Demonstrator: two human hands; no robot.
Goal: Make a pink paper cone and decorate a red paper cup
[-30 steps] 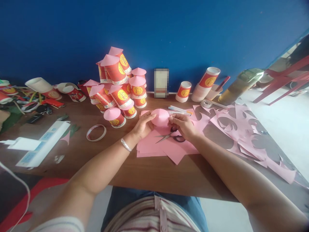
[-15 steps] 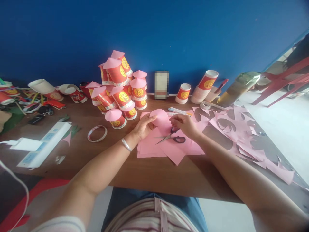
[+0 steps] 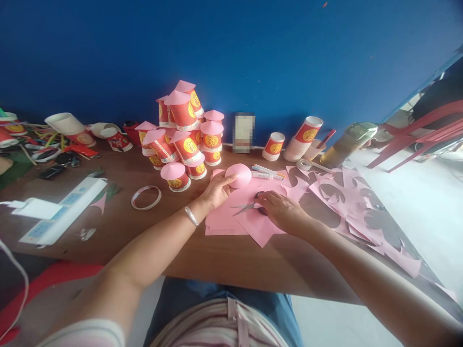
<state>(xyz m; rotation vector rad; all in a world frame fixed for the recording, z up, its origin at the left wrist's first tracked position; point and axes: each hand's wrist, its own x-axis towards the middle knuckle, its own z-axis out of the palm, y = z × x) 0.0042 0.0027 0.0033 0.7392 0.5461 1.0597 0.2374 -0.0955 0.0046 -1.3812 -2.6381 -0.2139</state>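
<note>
Paper disc (image 3: 239, 176), round and pink, is pinched at its left edge by my left hand (image 3: 219, 190). Next come the scissors (image 3: 249, 207), flat on their side, closer to me than the disc and a bit to its right. They lie long ways from left to right: the blades, a little apart, point to the left edge of the worktop (image 3: 202, 260), and the dark handles are at the right. My right hand (image 3: 282, 209) is the nearer one, bent over those handles. I cannot tell if it grips them or just rests on them.

Pink sheets (image 3: 220, 212) lie under the scissors, back from the front edge of the worktop. Far to the left is a white power strip (image 3: 63, 212), then a ring of tape (image 3: 138, 193), then a pile of red cups (image 3: 181, 115) with pointy pink hats. Pens (image 3: 267, 172) lie just right of the disc. One red cup (image 3: 274, 147), a stack of cups (image 3: 306, 132) and a big bottle (image 3: 345, 145) are along the back edge. Pink scraps (image 3: 361, 231) fill much of the right end. Behind is a blue wall (image 3: 217, 48); past the right edge are a red chair (image 3: 398, 132) and pale floor (image 3: 427, 202).
</note>
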